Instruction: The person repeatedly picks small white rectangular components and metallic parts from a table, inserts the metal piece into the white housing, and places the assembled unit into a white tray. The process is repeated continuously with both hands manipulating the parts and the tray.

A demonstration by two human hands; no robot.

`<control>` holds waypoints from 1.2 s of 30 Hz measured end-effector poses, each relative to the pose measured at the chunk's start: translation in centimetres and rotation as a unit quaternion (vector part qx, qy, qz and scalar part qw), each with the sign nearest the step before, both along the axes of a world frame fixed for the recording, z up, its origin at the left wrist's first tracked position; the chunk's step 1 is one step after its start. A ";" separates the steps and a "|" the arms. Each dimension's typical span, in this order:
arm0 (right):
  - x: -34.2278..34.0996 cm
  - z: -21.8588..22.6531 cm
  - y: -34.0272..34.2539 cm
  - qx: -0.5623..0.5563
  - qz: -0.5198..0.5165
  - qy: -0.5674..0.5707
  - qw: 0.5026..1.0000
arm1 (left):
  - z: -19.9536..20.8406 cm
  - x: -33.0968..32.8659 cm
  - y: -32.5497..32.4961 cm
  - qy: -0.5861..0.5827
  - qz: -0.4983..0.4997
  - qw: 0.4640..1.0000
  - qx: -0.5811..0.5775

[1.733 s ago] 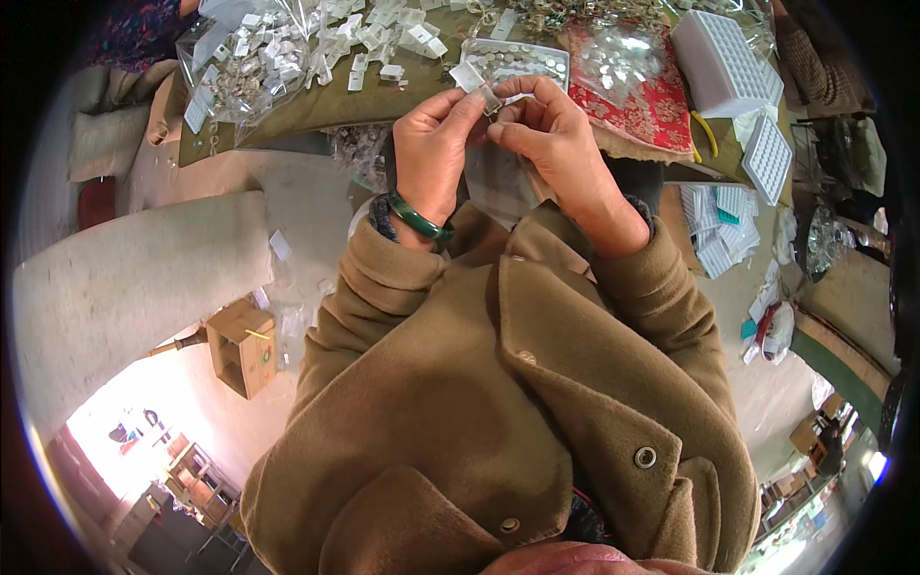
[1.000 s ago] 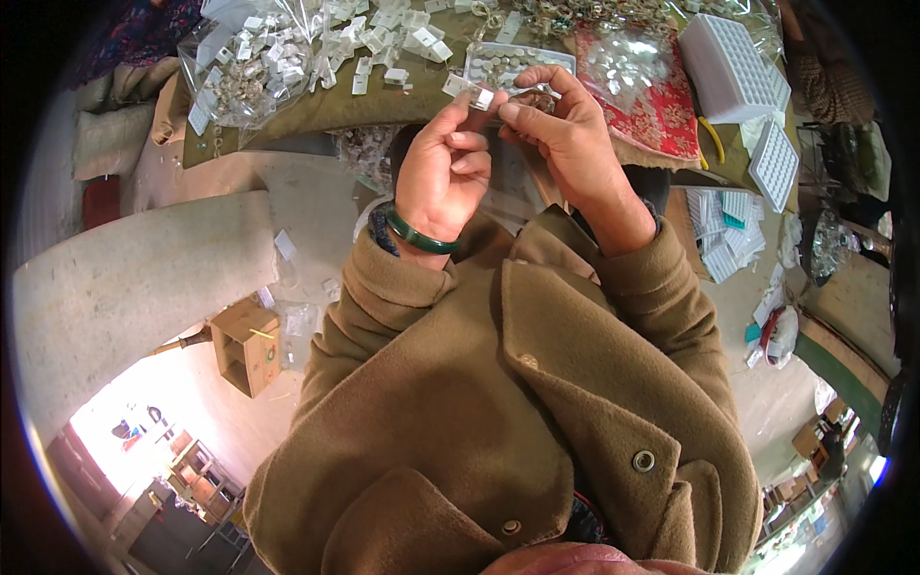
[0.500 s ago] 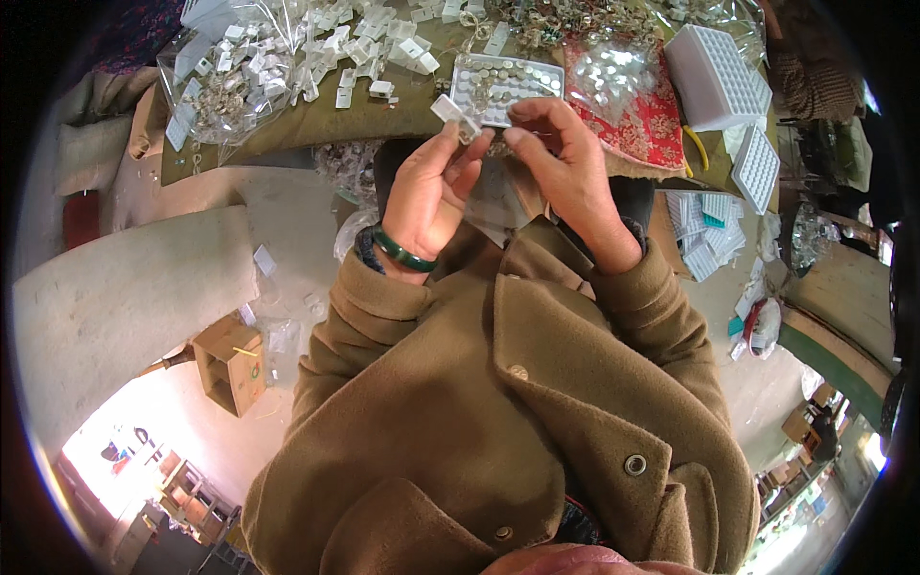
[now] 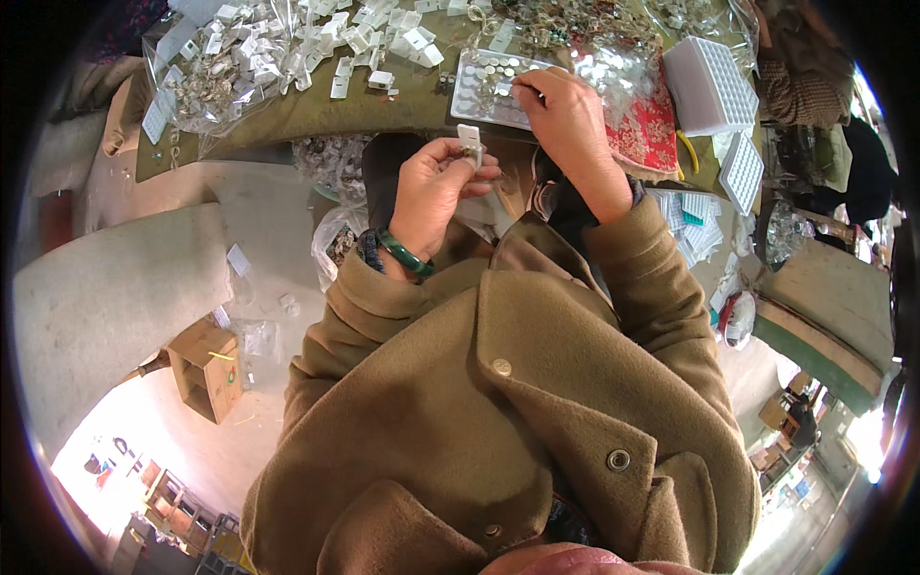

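Observation:
My left hand [image 4: 429, 192] is closed, pinching a small white plastic card [image 4: 468, 135] upright between thumb and fingers. Something small lies against the card at the fingertips, too small to name. Over the white tray [image 4: 462, 113] on the table's near edge is my right hand [image 4: 572, 117], its thumb and forefinger pressed together. Whether a piece is between those fingertips is too small to tell. Several small round pale pieces [image 4: 500, 67] sit in the tray's pockets. My right hand hides the tray's right end.
Many loose white cards [image 4: 359, 36] and a clear plastic bag [image 4: 225, 81] of them cover the table's left. To the right are a red patterned cloth [image 4: 644, 129], stacked white trays [image 4: 707, 86] and a yellow-handled tool [image 4: 689, 153]. A cardboard box [image 4: 206, 369] stands on the floor.
My hands were close together at the card. The right hand has moved up and away over the tray; the left has lowered slightly, turning the card more upright.

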State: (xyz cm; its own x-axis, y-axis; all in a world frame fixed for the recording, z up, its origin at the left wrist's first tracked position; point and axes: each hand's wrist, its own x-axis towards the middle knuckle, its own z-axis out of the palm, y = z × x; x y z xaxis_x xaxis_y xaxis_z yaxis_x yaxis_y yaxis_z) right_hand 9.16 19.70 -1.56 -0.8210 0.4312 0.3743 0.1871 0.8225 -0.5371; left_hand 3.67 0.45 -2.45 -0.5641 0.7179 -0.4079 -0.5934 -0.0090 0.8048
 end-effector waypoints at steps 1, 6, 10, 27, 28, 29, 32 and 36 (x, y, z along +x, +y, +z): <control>-0.1 -0.2 -0.1 0.019 0.000 -0.010 1.000 | 0.0 0.0 0.1 -0.002 -0.007 1.000 0.006; -0.2 -0.7 -0.5 0.047 -0.013 -0.053 0.997 | 0.2 0.1 0.5 -0.052 -0.003 0.999 0.015; -0.4 -0.3 0.1 0.021 -0.002 -0.019 1.000 | 0.3 -0.4 0.6 -0.091 0.010 0.996 0.024; -1.0 0.0 0.4 0.027 0.083 -0.064 0.994 | 0.6 -0.7 0.9 -0.101 0.031 0.994 0.038; -1.0 0.2 0.4 0.034 0.079 -0.072 0.994 | 0.6 -0.8 0.9 -0.096 0.027 0.994 0.039; -0.8 0.4 0.3 0.033 0.067 -0.098 0.992 | 0.6 -0.8 1.0 -0.093 0.024 0.995 0.038; 0.3 1.8 0.0 -0.042 0.078 -0.022 0.996 | 0.8 -0.5 0.9 -0.080 0.020 0.996 0.030; 2.9 3.2 -1.4 -0.139 0.093 -0.032 0.985 | 1.0 -0.2 1.0 -0.076 -0.010 0.997 0.029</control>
State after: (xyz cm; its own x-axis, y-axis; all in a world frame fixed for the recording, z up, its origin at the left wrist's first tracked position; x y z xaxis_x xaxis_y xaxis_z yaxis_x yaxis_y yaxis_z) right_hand 12.02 18.31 1.65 -0.9136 0.3492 0.2083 0.0870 0.6684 -0.7387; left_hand 3.44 1.46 -1.49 -0.4852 0.7526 -0.4452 -0.7086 -0.0401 0.7045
